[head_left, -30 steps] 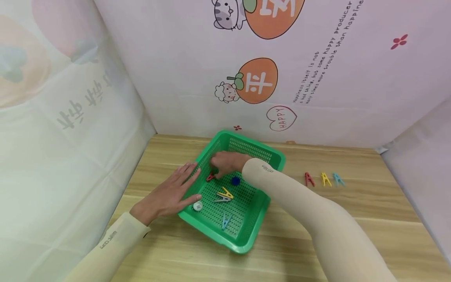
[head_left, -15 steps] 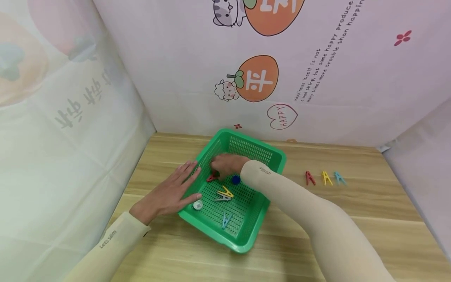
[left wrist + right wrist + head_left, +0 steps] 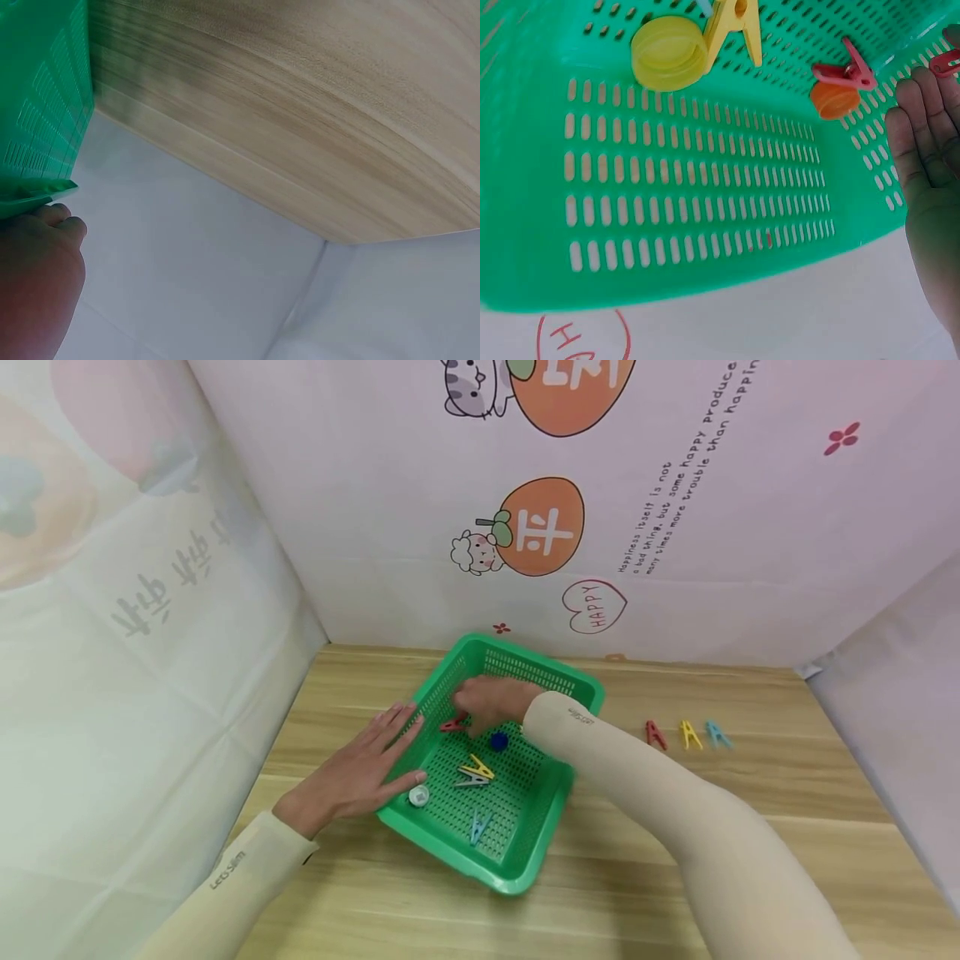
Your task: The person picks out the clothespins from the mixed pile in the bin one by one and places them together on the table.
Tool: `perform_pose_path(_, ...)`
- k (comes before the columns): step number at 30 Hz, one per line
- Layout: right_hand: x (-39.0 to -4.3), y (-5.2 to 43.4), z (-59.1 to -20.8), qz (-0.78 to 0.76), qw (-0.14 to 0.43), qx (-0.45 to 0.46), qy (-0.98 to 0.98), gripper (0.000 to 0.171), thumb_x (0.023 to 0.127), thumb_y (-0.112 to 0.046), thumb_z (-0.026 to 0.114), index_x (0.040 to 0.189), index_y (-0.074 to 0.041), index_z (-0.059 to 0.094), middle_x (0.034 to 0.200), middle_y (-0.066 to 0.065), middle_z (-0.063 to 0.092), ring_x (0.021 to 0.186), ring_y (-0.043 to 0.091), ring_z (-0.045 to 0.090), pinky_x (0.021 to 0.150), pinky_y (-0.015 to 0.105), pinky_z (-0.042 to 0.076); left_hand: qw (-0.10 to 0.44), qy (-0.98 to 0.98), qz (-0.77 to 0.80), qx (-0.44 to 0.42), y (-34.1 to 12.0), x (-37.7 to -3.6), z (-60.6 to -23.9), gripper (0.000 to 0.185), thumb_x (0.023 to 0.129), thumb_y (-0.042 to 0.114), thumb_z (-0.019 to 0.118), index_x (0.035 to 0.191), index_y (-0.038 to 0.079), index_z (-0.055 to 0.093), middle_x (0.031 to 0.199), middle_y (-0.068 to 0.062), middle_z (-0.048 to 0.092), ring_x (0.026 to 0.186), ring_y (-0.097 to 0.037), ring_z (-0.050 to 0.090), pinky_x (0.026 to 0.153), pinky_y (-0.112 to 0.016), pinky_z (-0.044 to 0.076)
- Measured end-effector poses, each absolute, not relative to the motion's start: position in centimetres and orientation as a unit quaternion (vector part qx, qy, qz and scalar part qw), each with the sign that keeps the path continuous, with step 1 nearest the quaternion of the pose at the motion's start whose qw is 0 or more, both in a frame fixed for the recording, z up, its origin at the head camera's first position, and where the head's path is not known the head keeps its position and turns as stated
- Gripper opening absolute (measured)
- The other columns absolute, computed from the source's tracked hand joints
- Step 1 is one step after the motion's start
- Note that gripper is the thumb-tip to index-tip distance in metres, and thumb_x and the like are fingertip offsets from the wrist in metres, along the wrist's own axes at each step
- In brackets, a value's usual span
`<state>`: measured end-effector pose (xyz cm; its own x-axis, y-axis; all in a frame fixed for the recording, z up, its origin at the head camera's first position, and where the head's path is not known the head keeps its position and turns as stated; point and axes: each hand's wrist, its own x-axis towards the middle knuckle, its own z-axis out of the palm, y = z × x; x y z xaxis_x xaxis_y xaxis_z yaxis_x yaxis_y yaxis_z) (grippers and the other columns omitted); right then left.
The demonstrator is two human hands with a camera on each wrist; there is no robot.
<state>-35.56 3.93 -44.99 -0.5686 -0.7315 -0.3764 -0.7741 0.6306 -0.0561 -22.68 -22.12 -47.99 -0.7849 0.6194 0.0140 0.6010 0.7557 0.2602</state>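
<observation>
My right hand (image 3: 491, 700) is inside the green basket (image 3: 551, 814), at its far left part. Its thumb and fingers pinch a red clothespin (image 3: 453, 725), which also shows in the right wrist view as a red clothespin (image 3: 946, 63) at the fingertips. My left hand (image 3: 360, 768) rests with straight fingers on the basket's left rim. On the basket floor lie a yellow clothespin (image 3: 480, 767), a grey one beside it, a light blue clothespin (image 3: 479, 828), a blue cap (image 3: 499, 741) and a white cap (image 3: 418, 796).
The right wrist view shows a yellow cap (image 3: 669, 54), another yellow clothespin (image 3: 735, 30), an orange cap (image 3: 835, 100) and a pinkish-red clothespin (image 3: 849, 70) in the basket. On the table to the right stand red (image 3: 656, 735), yellow (image 3: 690, 735) and blue clothespins (image 3: 717, 734) in a row.
The red clothespin at my right fingertips has turned and shifted slightly up from the basket's floor area. My right hand has moved a little to the right. The left hand stays on the rim.
</observation>
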Motion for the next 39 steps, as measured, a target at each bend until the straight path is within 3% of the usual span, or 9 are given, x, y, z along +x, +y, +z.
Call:
perform_pose_path(4, -35.5, 5.1, -43.9, 0.047, 0.177, -0.426, 0.886, 0.016, 0.1, -0.029, 0.078, 0.108, -0.015, 0.076, 0.112, -0.001, 0.072, 0.088, 0.01, 0.063, 0.078, 0.029, 0.057, 0.038, 0.937, 0.124, 0.326, -22.1, -22.7, -47.9, 0.086, 0.112, 0.056, 0.05, 0.175, 0.007, 0.017, 0.185, -0.012, 0.005, 0.172, -0.036, 0.006, 0.139, -0.056, 0.014)
perform_pose_path(8, -35.5, 6.5, -43.0, 0.031, 0.171, -0.419, 0.891, 0.014, 0.1, -0.026, 0.077, 0.097, -0.013, 0.071, 0.1, -0.002, 0.066, 0.081, 0.012, 0.053, 0.072, 0.029, 0.047, 0.039, 0.937, 0.124, 0.323, -22.0, -22.6, -47.9, 0.087, 0.112, 0.056, 0.051, 0.175, 0.007, 0.018, 0.185, -0.012, 0.005, 0.172, -0.036, 0.006, 0.139, -0.055, 0.014)
perform_pose_path(12, -35.6, 7.9, -42.3, 0.024, 0.163, -0.407, 0.899, 0.016, 0.1, -0.024, 0.076, 0.096, -0.01, 0.069, 0.098, 0.0, 0.063, 0.082, 0.015, 0.051, 0.072, 0.03, 0.045, 0.038, 0.938, 0.124, 0.323, -22.0, -22.6, -47.9, 0.087, 0.111, 0.055, 0.052, 0.174, 0.006, 0.019, 0.185, -0.012, 0.005, 0.172, -0.037, 0.007, 0.139, -0.055, 0.014)
perform_pose_path(16, -35.8, 9.6, -42.0, 0.01, 0.151, -0.396, 0.906, 0.022, 0.098, -0.025, 0.078, 0.106, -0.005, 0.074, 0.11, 0.006, 0.071, 0.094, 0.019, 0.062, 0.084, 0.035, 0.058, 0.034, 0.937, 0.121, 0.325, -22.0, -22.5, -47.9, 0.086, 0.112, 0.056, 0.051, 0.174, 0.006, 0.019, 0.185, -0.012, 0.005, 0.171, -0.038, 0.008, 0.139, -0.055, 0.014)
perform_pose_path(19, -36.2, 11.1, -41.6, 0.0, 0.15, -0.378, 0.914, 0.03, 0.097, -0.027, 0.078, 0.115, -0.003, 0.075, 0.117, 0.009, 0.074, 0.102, 0.023, 0.067, 0.094, 0.041, 0.062, 0.034, 0.937, 0.123, 0.325, -22.0, -22.5, -47.9, 0.087, 0.112, 0.056, 0.051, 0.174, 0.006, 0.018, 0.185, -0.012, 0.005, 0.171, -0.038, 0.007, 0.139, -0.055, 0.014)
perform_pose_path(26, -36.8, 14.5, -40.9, -0.023, 0.131, -0.329, 0.935, 0.029, 0.095, -0.03, 0.078, 0.111, -0.005, 0.075, 0.109, 0.005, 0.074, 0.094, 0.021, 0.065, 0.091, 0.041, 0.062, 0.034, 0.937, 0.124, 0.325, -22.0, -22.6, -48.1, 0.087, 0.112, 0.056, 0.051, 0.175, 0.007, 0.017, 0.185, -0.011, 0.005, 0.172, -0.038, 0.007, 0.139, -0.055, 0.014)
perform_pose_path(39, -36.5, 19.6, -39.0, -0.057, 0.106, -0.291, 0.949, 0.029, 0.097, -0.029, 0.076, 0.109, -0.002, 0.076, 0.106, 0.009, 0.077, 0.093, 0.023, 0.067, 0.092, 0.045, 0.063, 0.033, 0.936, 0.126, 0.326, -22.0, -22.5, -48.1, 0.087, 0.111, 0.056, 0.051, 0.175, 0.007, 0.017, 0.185, -0.012, 0.005, 0.171, -0.038, 0.008, 0.139, -0.056, 0.014)
